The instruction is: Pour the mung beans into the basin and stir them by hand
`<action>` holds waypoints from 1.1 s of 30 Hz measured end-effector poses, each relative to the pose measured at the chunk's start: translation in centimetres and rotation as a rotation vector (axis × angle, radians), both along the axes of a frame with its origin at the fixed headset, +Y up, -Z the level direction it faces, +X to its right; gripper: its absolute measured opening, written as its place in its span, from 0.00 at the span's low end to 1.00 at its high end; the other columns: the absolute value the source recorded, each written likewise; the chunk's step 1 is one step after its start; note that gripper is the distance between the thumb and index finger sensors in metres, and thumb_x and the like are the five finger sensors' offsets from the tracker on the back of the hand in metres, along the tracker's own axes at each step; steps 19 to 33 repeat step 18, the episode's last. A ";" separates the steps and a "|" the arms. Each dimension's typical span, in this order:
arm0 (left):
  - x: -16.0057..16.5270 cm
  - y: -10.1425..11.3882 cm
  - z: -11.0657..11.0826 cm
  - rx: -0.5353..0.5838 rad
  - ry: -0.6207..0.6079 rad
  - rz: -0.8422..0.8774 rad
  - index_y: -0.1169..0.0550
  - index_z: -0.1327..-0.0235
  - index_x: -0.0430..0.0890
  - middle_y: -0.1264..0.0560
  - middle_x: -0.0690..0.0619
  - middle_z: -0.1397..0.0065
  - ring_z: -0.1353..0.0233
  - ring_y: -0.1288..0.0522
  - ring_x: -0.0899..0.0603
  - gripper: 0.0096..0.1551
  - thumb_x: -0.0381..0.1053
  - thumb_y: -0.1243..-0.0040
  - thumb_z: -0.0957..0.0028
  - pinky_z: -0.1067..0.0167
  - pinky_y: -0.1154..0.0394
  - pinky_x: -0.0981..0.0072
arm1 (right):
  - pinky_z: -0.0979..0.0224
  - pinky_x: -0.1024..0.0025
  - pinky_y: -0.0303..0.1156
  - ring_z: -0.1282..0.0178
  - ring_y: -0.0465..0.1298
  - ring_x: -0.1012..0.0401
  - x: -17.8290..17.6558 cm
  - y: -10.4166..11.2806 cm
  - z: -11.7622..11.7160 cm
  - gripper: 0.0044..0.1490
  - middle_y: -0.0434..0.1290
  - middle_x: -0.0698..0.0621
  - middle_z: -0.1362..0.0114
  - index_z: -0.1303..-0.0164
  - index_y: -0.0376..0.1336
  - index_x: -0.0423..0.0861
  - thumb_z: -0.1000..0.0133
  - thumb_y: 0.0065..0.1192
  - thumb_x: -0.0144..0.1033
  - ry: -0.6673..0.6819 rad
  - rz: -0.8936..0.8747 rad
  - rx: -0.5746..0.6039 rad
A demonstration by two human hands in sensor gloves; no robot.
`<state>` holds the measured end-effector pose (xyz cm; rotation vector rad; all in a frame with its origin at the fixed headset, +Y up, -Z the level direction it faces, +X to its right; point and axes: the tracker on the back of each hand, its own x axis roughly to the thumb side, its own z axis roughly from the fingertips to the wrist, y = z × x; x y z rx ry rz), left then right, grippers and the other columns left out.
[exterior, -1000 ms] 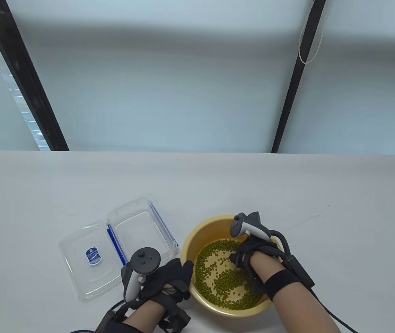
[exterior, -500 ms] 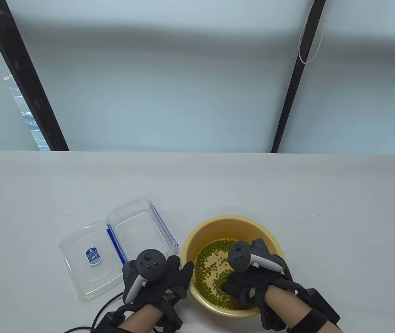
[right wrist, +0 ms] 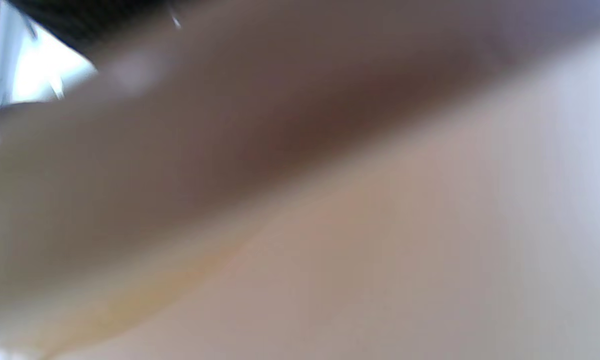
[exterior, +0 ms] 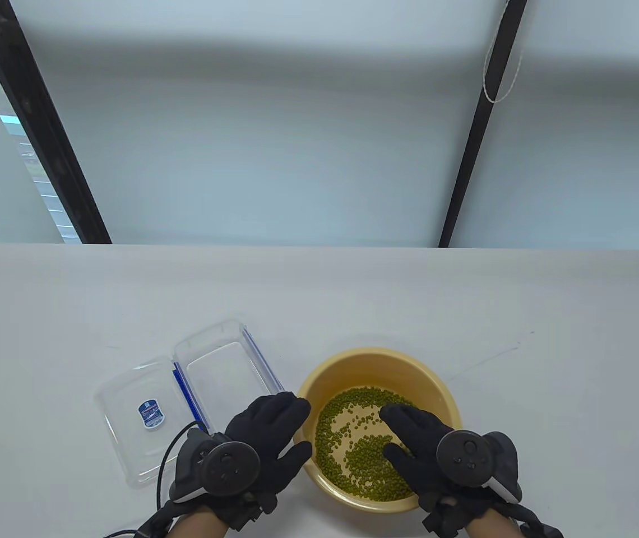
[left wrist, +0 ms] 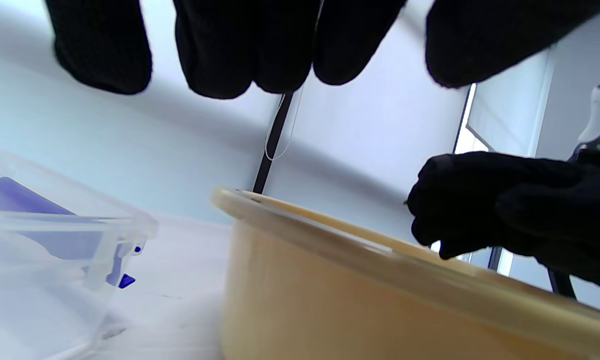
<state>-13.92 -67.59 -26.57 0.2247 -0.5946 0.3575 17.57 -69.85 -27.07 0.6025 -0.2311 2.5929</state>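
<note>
An empty clear container [exterior: 216,367] with its lid [exterior: 146,417] lies left. The left hand [exterior: 266,434], fingers straight, hangs over the yellow basin's [exterior: 437,386] left rim. The right hand [exterior: 417,443], fingers extended, rests in the basin among the mung beans [exterior: 347,443].

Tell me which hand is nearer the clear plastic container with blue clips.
Left. The left hand lies just right of the clear plastic container, overlapping its near corner; the right hand is inside the yellow basin, among the mung beans.
</note>
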 end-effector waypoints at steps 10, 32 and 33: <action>0.2 0.3 0.0 0.012 0.072 0.022 0.30 0.23 0.52 0.27 0.45 0.20 0.25 0.23 0.33 0.42 0.73 0.44 0.46 0.40 0.21 0.35 | 0.25 0.51 0.70 0.25 0.74 0.53 -0.8 0.3 0.8 0.45 0.64 0.52 0.21 0.25 0.55 0.56 0.52 0.63 0.60 0.006 0.051 0.114; 0.3 0.2 0.1 0.006 0.067 0.019 0.29 0.24 0.51 0.25 0.45 0.22 0.28 0.21 0.34 0.42 0.74 0.44 0.46 0.40 0.21 0.36 | 0.25 0.52 0.71 0.26 0.74 0.53 -0.5 0.2 0.7 0.44 0.65 0.52 0.21 0.26 0.56 0.56 0.51 0.61 0.61 0.008 0.019 0.093; 0.3 0.2 0.1 0.006 0.067 0.019 0.29 0.24 0.51 0.25 0.45 0.22 0.28 0.21 0.34 0.42 0.74 0.44 0.46 0.40 0.21 0.36 | 0.25 0.52 0.71 0.26 0.74 0.53 -0.5 0.2 0.7 0.44 0.65 0.52 0.21 0.26 0.56 0.56 0.51 0.61 0.61 0.008 0.019 0.093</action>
